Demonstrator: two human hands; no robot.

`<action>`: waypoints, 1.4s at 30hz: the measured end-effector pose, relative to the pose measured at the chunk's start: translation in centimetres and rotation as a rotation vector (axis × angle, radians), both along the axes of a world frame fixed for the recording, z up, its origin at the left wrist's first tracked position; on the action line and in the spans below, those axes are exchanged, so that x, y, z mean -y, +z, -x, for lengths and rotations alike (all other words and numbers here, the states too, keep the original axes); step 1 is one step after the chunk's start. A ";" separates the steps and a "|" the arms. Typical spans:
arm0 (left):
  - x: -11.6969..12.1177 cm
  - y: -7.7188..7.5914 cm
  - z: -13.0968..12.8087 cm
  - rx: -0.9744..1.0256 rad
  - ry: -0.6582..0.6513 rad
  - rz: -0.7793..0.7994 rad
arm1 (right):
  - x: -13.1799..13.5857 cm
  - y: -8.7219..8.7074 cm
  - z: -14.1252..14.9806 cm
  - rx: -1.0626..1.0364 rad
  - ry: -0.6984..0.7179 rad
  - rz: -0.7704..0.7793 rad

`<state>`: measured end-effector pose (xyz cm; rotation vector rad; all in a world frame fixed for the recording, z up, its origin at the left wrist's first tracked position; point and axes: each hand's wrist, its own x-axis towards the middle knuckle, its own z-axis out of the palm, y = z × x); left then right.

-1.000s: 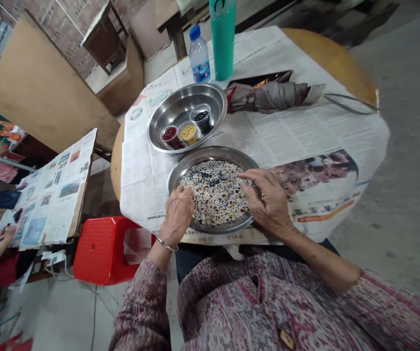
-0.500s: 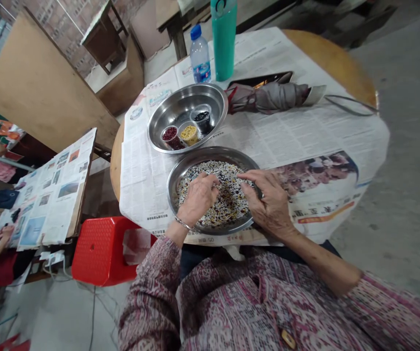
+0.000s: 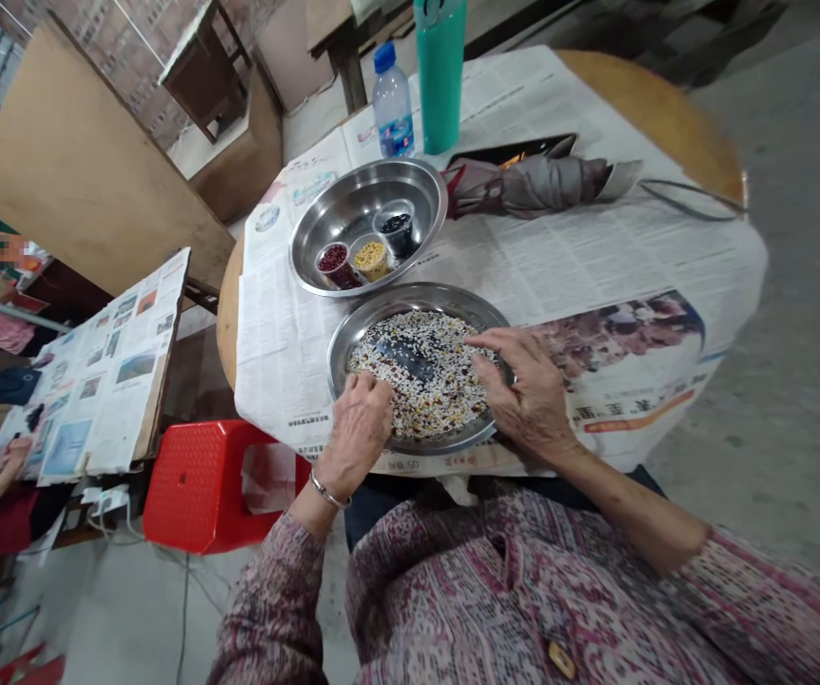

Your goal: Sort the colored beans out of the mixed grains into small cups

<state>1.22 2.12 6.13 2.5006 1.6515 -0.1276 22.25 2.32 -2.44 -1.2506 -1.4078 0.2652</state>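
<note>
- On the far left I see a newspaper-covered board point(image 3: 88, 366), tilted, with its edge just above the red stool point(image 3: 200, 485), which sits beside the table.
- My left hand point(image 3: 357, 428) is narrow, fingers curled down and bunched at the near edge of the grains point(image 3: 431, 400). I can't tell whether it's pinching any. A bangle point(image 3: 328, 493) circles the wrist.
- The grains, a white, yellow, red and black mix, lie spread in the lower basin point(image 3: 417, 297). A dark streak runs through them near the far side, too blurred for me to tell whether it's beans or bare steel.
- Beyond that, just apart from it, sits the upper basin point(image 3: 314, 214), holding three cups: red beans point(image 3: 335, 264), yellow grains point(image 3: 372, 260) and black beans point(image 3: 397, 233).
- Past the upper basin stand a bottle point(image 3: 392, 105) and a teal flask point(image 3: 440, 76).
- My right hand point(image 3: 531, 395) is wide, fingers spread and reaching over the basin's rim onto the grains, holding nothing I can see.
- Farther right, a folded umbrella point(image 3: 524, 187) lies against a phone point(image 3: 510, 147), both on the newspaper point(image 3: 616, 247) covering the round table point(image 3: 653, 114). A thin wire point(image 3: 688, 198) lies near the table's edge.
</note>
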 end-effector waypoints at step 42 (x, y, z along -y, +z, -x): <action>-4.9 -0.4 -5.3 0.282 -0.293 0.179 | 0.0 0.3 0.1 -0.003 0.001 -0.002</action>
